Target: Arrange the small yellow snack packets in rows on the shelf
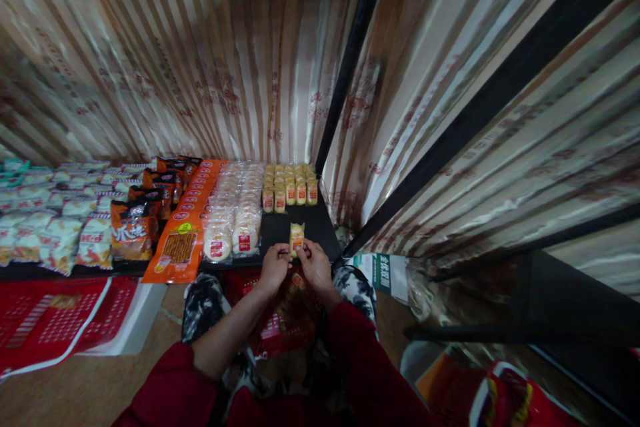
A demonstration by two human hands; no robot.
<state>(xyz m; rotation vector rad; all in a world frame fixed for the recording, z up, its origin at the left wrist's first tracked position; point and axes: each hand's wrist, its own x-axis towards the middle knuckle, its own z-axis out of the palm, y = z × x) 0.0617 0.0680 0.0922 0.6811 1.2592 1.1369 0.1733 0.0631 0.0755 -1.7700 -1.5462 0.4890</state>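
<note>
Between my two hands a small yellow wrapped snack cake (297, 235) with a red and orange label is held upright, over the front of the black shelf (280, 221). My right hand (316, 267) pinches its lower part with thumb and fingers. My left hand (275, 265) has its fingertips closed at the cake's lower left side, seemingly touching the wrapper. Beyond them, matching snack cakes (290, 187) stand in rows at the back right of the shelf. Below my hands, a red basket (270, 337) between my knees holds more yellow packets, partly hidden by my arms.
Left along the shelf are clear packs of round white crackers (218, 243), orange flat packets (180, 240), black-and-orange bags (131, 230) and white snack bags (63, 240). Another red basket (45, 320) stands at lower left. Black poles (450, 140) and draped sheeting (240, 47) enclose the shelf.
</note>
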